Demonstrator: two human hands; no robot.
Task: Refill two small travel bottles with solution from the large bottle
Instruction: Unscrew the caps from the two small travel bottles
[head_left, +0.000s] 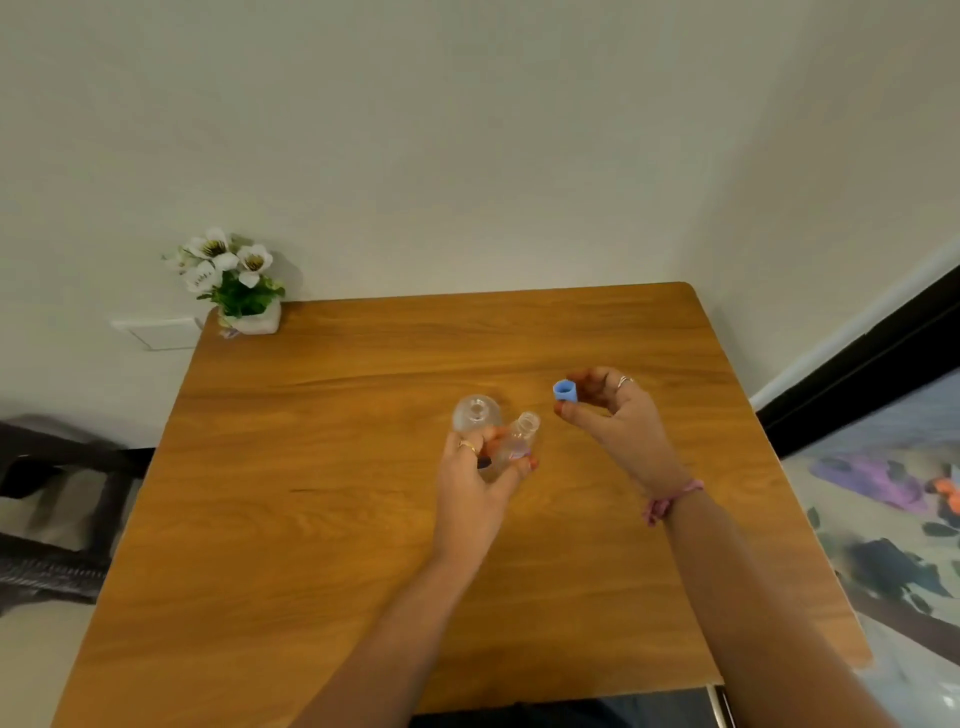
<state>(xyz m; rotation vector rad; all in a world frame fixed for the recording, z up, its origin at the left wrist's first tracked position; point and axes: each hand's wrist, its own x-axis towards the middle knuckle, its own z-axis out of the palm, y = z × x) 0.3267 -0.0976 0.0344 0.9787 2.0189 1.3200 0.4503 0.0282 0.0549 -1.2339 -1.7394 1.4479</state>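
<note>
Right now the left hand (480, 470) grips a small clear travel bottle (514, 441), fingers and thumb curled round its lower body. That bottle is tilted, its uncapped neck pointing up and away toward the right, and it is held over the middle of the wooden bench (363, 519); whether its base touches the wood I cannot tell. Just beside it, on the left and a little farther from the person, stands a second clear bottle (476, 414), seen from above so its round shoulder and open mouth show (its full height is hidden from this angle). The left fingertips lie close against it, though contact is unclear.

The right hand (613, 410) is raised over the bench to the right of both bottles, apart from them. It pinches a small blue cap (565, 391) between thumb and fingertips, with the cap's hollow side facing left toward the bottles. A ring shows on one of its fingers, and a pink thread band (670, 501) wraps the right wrist. The left hand also wears a ring.

At the far left corner of the bench sits a small white pot of white flowers (234, 280) with green leaves, against the pale wall (467, 130). A patterned cloth (893, 519) lies to the right of the bench.
</note>
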